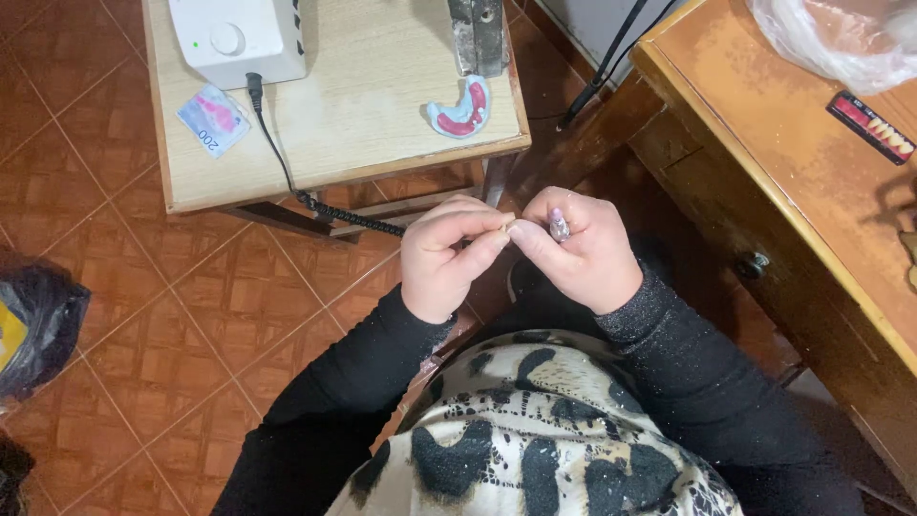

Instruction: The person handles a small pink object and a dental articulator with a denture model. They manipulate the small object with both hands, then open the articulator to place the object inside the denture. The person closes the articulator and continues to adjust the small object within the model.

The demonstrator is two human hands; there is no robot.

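Left hand (441, 256) and right hand (581, 250) meet fingertip to fingertip above the lap, off the front edge of the small wooden table (382, 124). Fingers of both hands are pinched together on a tiny pale piece (506, 227), held between the two hands; its long axis cannot be told. A horseshoe-shaped pink and white dental cast (462, 110) lies near the table's front right corner.

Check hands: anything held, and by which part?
Left hand and right hand pinch a tiny pale object between fingertips; which part cannot be told.
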